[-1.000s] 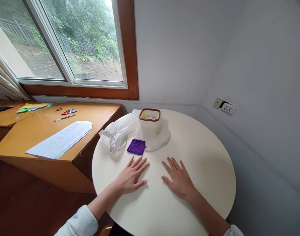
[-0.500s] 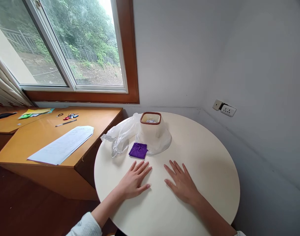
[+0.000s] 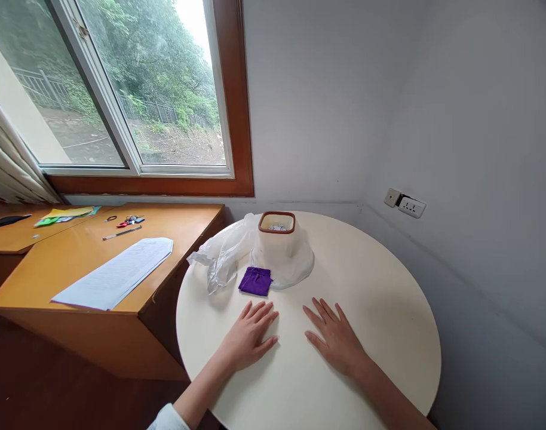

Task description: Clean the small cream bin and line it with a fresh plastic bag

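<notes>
My left hand lies flat on the round white table, fingers spread and holding nothing. A folded purple cloth or pouch is just beyond its fingertips, not touched. To the right, my right hand also rests palm down with fingers apart. Past both hands stands a small bin with a brown rim and whitish crumpled bits inside. Around its base spreads white translucent plastic. A crumpled clear plastic bag lies left of the bin, behind the purple cloth.
On the left is a wooden desk with sheets of paper, a pen, a small bunch of red and blue items and coloured papers. A wall with a socket borders the table on the right.
The whole view has shifted slightly, so everything sits a little lower in the picture. Both hands stay flat on the table; no object has been moved.
</notes>
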`<move>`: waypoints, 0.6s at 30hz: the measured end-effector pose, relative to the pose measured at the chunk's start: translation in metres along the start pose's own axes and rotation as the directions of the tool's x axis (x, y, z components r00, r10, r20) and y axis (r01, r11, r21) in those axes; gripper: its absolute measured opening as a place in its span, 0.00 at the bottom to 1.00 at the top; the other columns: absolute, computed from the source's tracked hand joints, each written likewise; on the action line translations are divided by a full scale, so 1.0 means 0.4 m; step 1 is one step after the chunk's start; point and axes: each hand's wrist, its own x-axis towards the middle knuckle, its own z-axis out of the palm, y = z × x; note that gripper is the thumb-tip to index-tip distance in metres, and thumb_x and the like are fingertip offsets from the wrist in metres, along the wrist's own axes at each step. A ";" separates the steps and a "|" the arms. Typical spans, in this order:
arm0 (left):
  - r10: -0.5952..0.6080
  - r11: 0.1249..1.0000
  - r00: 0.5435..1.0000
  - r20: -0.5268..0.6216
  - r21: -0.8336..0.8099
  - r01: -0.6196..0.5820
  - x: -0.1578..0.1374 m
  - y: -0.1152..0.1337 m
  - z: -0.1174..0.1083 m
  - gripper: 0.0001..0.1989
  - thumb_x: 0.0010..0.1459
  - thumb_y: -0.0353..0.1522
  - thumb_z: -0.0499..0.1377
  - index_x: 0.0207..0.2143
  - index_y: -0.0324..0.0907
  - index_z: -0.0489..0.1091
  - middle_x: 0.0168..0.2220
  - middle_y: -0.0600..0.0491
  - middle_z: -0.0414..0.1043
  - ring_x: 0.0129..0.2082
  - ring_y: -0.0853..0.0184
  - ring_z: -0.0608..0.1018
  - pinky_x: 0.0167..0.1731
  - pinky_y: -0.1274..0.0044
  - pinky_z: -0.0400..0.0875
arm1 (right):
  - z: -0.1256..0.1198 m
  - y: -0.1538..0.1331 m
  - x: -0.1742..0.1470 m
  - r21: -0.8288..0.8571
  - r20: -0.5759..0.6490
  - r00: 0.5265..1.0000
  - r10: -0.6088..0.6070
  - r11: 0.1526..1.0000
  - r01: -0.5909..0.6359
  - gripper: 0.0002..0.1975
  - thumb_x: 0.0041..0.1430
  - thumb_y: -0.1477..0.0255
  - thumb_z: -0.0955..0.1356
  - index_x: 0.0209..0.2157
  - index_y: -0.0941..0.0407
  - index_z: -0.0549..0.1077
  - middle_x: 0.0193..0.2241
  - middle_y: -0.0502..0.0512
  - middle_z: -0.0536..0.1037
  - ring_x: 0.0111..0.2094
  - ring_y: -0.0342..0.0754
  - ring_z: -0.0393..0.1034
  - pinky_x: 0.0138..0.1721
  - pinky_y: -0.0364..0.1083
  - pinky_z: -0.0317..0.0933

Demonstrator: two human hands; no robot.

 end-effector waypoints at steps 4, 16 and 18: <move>-0.003 1.000 1.000 -0.003 -0.007 0.003 -0.001 0.001 -0.001 0.26 0.60 0.46 0.46 0.59 0.50 0.53 0.62 0.50 0.52 0.61 0.58 0.56 0.60 0.58 0.45 | 0.004 0.001 -0.002 0.000 -0.010 1.000 0.001 1.000 -0.001 0.29 0.61 0.52 0.48 0.62 0.44 0.46 0.64 0.48 0.43 0.64 0.49 0.34 0.61 0.58 0.30; -0.069 0.994 0.987 -0.145 -0.097 0.055 0.047 0.002 -0.017 0.13 0.56 0.35 0.50 0.42 0.46 0.70 0.45 0.49 0.72 0.46 0.60 0.73 0.48 0.67 0.64 | 0.010 0.000 -0.006 0.011 -0.093 0.996 0.006 1.000 -0.005 0.25 0.64 0.58 0.49 0.59 0.47 0.56 0.62 0.49 0.53 0.63 0.48 0.43 0.62 0.56 0.35; -0.163 0.978 0.962 -0.217 -0.166 0.128 0.081 -0.004 -0.031 0.11 0.56 0.33 0.50 0.35 0.45 0.72 0.36 0.49 0.74 0.37 0.62 0.75 0.40 0.71 0.67 | 0.007 -0.001 -0.006 0.014 -0.094 0.996 0.011 1.000 -0.010 0.25 0.64 0.59 0.49 0.59 0.47 0.57 0.61 0.48 0.54 0.63 0.47 0.44 0.62 0.56 0.36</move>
